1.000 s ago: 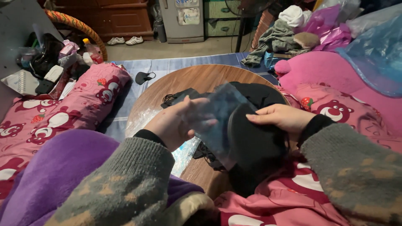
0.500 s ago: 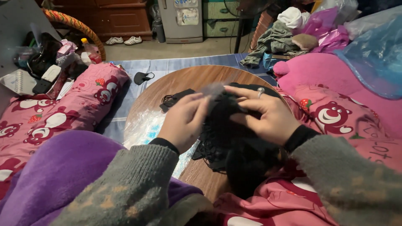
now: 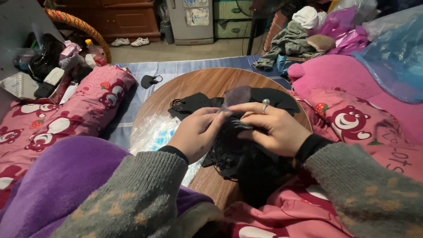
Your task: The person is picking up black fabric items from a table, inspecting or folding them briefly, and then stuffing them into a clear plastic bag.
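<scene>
My left hand (image 3: 197, 132) and my right hand (image 3: 269, 128) meet over a round wooden table (image 3: 207, 83). Together they pinch a small clear plastic bag (image 3: 237, 95) whose top stands up between the fingertips. Under both hands lies a heap of black face masks (image 3: 240, 158), which runs down over the table's near edge. More black masks (image 3: 191, 104) lie flat on the table just beyond my left hand. A ring shows on a finger of my right hand.
A pile of clear plastic bags (image 3: 154, 132) lies on the table's left side. One black mask (image 3: 149, 81) rests on the blue mat beyond. Pink patterned bedding (image 3: 66, 114) flanks the table on both sides. Clutter, shoes and cabinets stand at the back.
The hands have come down and closer together over the mask heap. The clear bag, held wide open a second ago, is now pinched small between the fingertips.
</scene>
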